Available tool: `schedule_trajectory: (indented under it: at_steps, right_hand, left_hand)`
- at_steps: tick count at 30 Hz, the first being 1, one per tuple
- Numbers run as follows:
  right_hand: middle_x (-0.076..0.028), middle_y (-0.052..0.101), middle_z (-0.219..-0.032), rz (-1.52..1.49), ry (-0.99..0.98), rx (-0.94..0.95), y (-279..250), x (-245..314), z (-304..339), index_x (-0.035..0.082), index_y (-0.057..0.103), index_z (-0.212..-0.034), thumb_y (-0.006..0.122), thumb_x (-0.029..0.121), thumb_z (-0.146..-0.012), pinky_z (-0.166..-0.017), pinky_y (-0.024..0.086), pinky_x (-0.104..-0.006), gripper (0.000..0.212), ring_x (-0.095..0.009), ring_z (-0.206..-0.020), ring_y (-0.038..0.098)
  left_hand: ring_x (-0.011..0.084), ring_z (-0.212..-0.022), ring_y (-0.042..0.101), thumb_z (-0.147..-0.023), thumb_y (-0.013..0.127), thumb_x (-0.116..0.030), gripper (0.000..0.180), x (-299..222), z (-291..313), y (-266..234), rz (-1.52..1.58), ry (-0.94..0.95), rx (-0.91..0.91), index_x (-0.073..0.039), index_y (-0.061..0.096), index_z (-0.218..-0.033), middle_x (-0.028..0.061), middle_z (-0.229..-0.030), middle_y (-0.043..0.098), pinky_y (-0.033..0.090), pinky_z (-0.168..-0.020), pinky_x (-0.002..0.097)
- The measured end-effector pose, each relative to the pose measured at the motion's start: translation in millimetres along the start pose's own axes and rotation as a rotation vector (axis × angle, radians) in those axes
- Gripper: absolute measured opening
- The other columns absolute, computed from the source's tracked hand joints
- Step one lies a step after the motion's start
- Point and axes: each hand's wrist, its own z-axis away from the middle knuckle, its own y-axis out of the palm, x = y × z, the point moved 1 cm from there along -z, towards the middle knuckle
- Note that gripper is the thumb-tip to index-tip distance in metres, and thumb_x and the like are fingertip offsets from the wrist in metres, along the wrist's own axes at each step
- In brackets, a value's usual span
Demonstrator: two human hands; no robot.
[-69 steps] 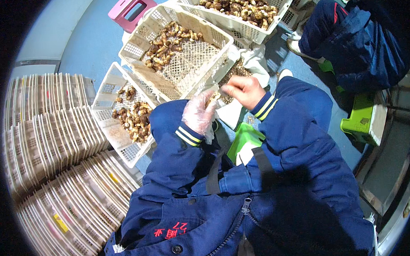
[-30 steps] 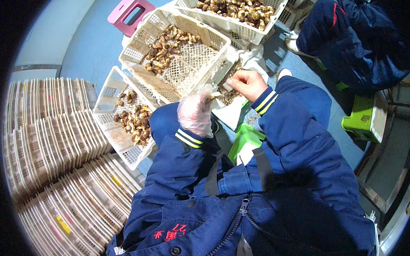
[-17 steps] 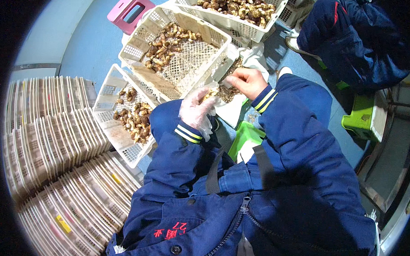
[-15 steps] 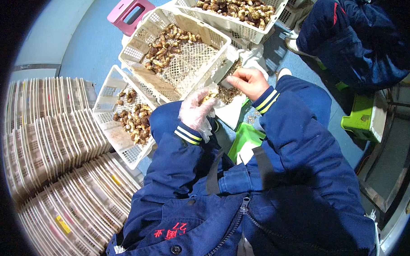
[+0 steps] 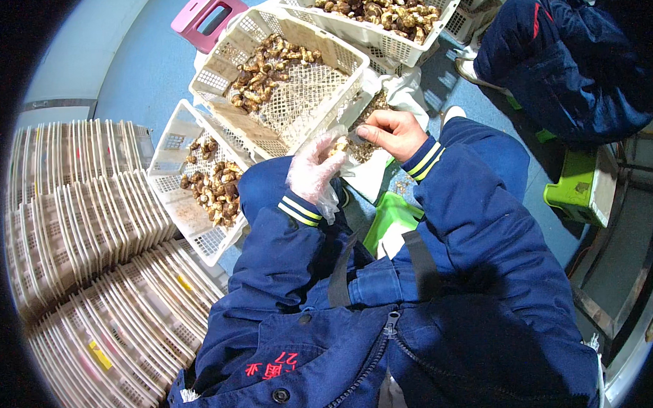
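While the left hand [image 5: 312, 172], in a clear plastic glove, pinches a small pale mushroom [image 5: 342, 144] just above frame centre, the right hand [image 5: 394, 135] is bare, just beside it, thumb and forefinger pressed together; can't tell if anything sits between them. Mushroom is at the gloved fingertips, on the side toward the right hand. Dark loose scraps [image 5: 368, 151] behind the hands, white cloth [image 5: 410, 99] next to them.

Upper centre: big white crate [image 5: 305, 104], mushroom pile [image 5: 254, 80] toward its left end, mesh bottom showing. Left of centre: tilted-looking white crate [image 5: 172, 150] with another heap [image 5: 218, 192]. Top of frame: fuller crate [image 5: 406, 51], loaded with brown-capped mushrooms [image 5: 381, 11]. Pink stool [image 5: 189, 23] upper left, tight stacks of crates [image 5: 86, 212] left to lower left. Green plastic item [image 5: 389, 215] between the knees. Upper right: co-worker in dark blue [image 5: 567, 80], green-and-white stool [image 5: 578, 188] below.
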Motion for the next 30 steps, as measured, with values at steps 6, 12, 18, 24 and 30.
schedule_trajectory:
  at_steps: [6, 12, 18, 24, 30]
  right_hand:
    - [0.002, 0.053, -0.063, 0.081, -0.041, 0.061, 3, 1, 1, 0.000, 0.061, -0.079, 0.063, 0.014, -0.083, -0.055, 0.039, -0.0222, 0.015, -0.005, -0.060, 0.046]
    - [-0.009, 0.055, -0.056, 0.225, -0.229, -0.017, 8, 3, 0, 0.003, 0.061, -0.071, 0.064, 0.018, -0.078, -0.048, 0.041, -0.0296, 0.017, -0.015, -0.049, 0.052]
    - [-0.010, 0.056, -0.058, 0.232, -0.206, -0.065, -1, 10, -1, 0.004, 0.062, -0.073, 0.064, 0.019, -0.078, -0.050, 0.044, -0.0304, 0.016, -0.019, -0.051, 0.055]
    - [-0.011, 0.059, -0.060, 0.350, -0.180, -0.150, -5, 8, -3, 0.004, 0.063, -0.075, 0.063, 0.019, -0.078, -0.051, 0.044, -0.0312, 0.015, -0.021, -0.052, 0.057]
    - [-0.006, 0.055, -0.057, 0.322, -0.073, -0.126, -6, 6, -3, 0.002, 0.062, -0.073, 0.064, 0.019, -0.079, -0.051, 0.041, -0.0262, 0.018, -0.011, -0.053, 0.050]
  left_hand:
    - [0.0102, -0.072, 0.051, -0.081, 0.058, -0.011, 0.036, -4, 2, 8, 0.011, -0.096, 0.123, 0.001, 0.050, -0.114, 0.0032, -0.083, 0.057, 0.040, -0.063, 0.0212]
    - [0.0086, -0.077, 0.051, -0.084, 0.053, -0.008, 0.038, -7, 5, 7, -0.125, -0.113, 0.249, -0.001, 0.046, -0.121, 0.0010, -0.093, 0.056, 0.042, -0.069, 0.0220]
    - [0.0081, -0.067, 0.048, -0.083, 0.055, -0.011, 0.030, 2, 5, 6, -0.076, -0.090, 0.191, 0.001, 0.052, -0.110, 0.0003, -0.079, 0.054, 0.040, -0.061, 0.0215]
    - [0.0080, -0.075, 0.051, -0.083, 0.055, -0.008, 0.032, -4, 6, 8, -0.207, -0.017, 0.153, 0.003, 0.051, -0.113, 0.0028, -0.089, 0.057, 0.042, -0.067, 0.0209]
    - [0.0124, -0.092, 0.052, -0.083, 0.056, -0.007, 0.033, -4, 4, 5, -0.170, -0.004, 0.213, 0.004, 0.050, -0.114, 0.0068, -0.103, 0.057, 0.041, -0.082, 0.0247]
